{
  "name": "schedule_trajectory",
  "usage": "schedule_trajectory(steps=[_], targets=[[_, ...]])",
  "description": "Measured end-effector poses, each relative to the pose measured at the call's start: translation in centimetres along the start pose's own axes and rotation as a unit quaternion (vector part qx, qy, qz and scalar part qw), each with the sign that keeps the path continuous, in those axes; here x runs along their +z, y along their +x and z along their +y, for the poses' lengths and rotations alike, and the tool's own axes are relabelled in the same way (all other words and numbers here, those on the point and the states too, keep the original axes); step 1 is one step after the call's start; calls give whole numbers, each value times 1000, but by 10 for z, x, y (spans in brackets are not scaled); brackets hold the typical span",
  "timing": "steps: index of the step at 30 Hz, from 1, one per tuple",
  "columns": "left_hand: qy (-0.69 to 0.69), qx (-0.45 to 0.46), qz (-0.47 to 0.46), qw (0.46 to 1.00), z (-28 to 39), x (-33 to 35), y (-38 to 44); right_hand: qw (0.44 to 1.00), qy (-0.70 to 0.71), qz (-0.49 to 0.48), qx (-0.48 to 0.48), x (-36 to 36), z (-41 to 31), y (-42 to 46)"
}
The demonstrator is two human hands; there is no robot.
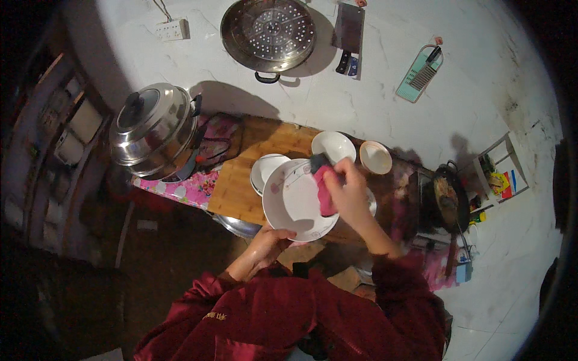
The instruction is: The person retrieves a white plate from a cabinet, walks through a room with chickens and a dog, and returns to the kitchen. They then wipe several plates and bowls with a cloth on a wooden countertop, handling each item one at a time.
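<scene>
My left hand [267, 246] grips the near rim of a white bowl [295, 203] with a floral pattern, thumb over the edge. The bowl is tilted toward me above a wooden board [237, 180]. In my right hand [347, 194] is a pink and dark cloth [324, 192], which lies against the bowl's right inner side. Partly hidden behind the bowl are white dishes [266, 168] on the left. A white bowl [333, 145] and a smaller bowl with a tan rim [375, 158] stand behind my right hand. Another dish [372, 202] shows only its edge beside my right wrist.
A lidded steel steamer pot [156, 131] stands at the left on a pink floral cloth [192, 189]. On the right is a dark wok [450, 198]. A perforated steamer pan [271, 34], cleavers [349, 36] and a green grater [420, 74] hang on the wall.
</scene>
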State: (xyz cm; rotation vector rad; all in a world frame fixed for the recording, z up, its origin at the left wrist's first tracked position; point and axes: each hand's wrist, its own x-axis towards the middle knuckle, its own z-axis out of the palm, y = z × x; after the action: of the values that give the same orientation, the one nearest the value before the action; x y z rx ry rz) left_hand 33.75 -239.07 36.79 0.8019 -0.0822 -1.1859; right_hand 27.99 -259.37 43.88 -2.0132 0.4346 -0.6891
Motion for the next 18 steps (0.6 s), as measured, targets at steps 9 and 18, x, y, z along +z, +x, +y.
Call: schedule_trajectory(steps=[9,18], targets=[[6,-2,-11,1000,-2,-4,4,937,-65,-243,-241,30,-1,-6],[34,-2,3,999,-5,-5,12,972,-144,-76,-169,67,24,-6]])
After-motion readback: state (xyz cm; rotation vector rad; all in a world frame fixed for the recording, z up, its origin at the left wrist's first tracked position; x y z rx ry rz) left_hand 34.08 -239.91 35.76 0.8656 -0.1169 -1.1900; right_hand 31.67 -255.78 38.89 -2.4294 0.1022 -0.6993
